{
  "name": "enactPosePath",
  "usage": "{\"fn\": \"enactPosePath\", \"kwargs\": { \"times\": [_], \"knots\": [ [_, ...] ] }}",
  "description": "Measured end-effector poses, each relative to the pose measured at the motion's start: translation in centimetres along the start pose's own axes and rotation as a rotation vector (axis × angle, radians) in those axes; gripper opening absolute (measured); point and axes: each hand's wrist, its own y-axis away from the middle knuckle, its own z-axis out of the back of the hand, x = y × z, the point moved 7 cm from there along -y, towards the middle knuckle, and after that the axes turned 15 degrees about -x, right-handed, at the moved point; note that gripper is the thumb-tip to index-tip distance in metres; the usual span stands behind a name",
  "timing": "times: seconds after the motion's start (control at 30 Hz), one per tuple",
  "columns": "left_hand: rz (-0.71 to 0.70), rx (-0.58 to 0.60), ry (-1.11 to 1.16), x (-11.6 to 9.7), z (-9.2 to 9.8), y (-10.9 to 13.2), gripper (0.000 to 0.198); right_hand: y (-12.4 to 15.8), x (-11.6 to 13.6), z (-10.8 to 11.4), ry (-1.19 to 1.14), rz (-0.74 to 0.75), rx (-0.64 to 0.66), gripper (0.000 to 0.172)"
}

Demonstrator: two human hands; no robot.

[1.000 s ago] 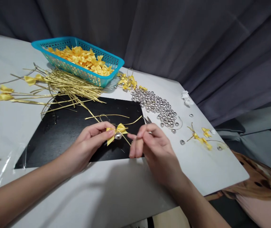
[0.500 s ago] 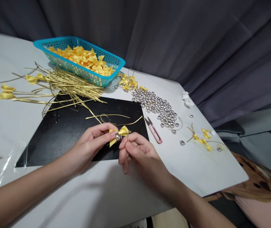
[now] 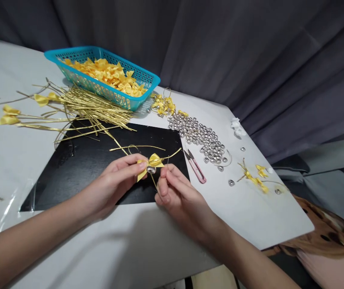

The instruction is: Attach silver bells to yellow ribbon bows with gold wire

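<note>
Above the black board (image 3: 78, 176), my left hand (image 3: 120, 176) pinches a yellow ribbon bow (image 3: 155, 160) between thumb and forefinger. A small silver bell (image 3: 151, 169) sits at the middle of the bow, and gold cord runs across it. From beneath the bell a thin cord (image 3: 154, 182) slants down to the curled fingers of my right hand (image 3: 175, 186). That hand is closed just right of the bow, thumb against forefinger, with a thin dark strand showing above the fingertips. What lies inside its curled fingers is partly hidden.
A blue basket (image 3: 105, 86) of yellow bows stands at the back, with a bundle of gold cords (image 3: 90, 106) before it. Right of the board lie pink thread snips (image 3: 196, 166) and a pile of silver bells (image 3: 200, 134). Finished-looking bows (image 3: 256, 180) lie farther right.
My right hand has shifted slightly right and its fingers have changed position. The bell has turned, and the thin cord below it now shows.
</note>
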Motion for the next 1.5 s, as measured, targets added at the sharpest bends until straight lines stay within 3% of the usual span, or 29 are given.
{"fn": "enactPosePath", "kwargs": {
  "times": [0.23,0.43,0.7,0.87,1.13,1.5],
  "knots": [
    [0.009,0.044,-0.028,0.4,0.0,0.1,0.011,0.7,3.9,0.5,0.108,0.293,-0.052,0.009],
    [-0.017,0.061,-0.056,0.3,0.0,0.0,0.012,0.3,2.9,0.8,0.220,0.214,-0.050,0.011],
    [-0.384,0.145,-0.515,-1.4,-1.3,1.4,0.018,1.7,6.3,0.6,0.280,0.533,-0.107,0.010],
    [-0.412,0.067,-0.454,-1.8,-0.7,1.1,0.017,1.4,5.4,0.7,0.377,0.468,-0.115,0.012],
    [-0.435,0.093,-0.516,-1.9,-1.2,1.7,0.018,0.1,1.2,0.7,0.515,0.103,0.022,0.014],
    [-0.455,-0.119,-0.508,-2.6,-0.1,1.0,0.016,2.3,2.6,-1.2,0.687,0.360,0.117,0.013]
  ]
}}
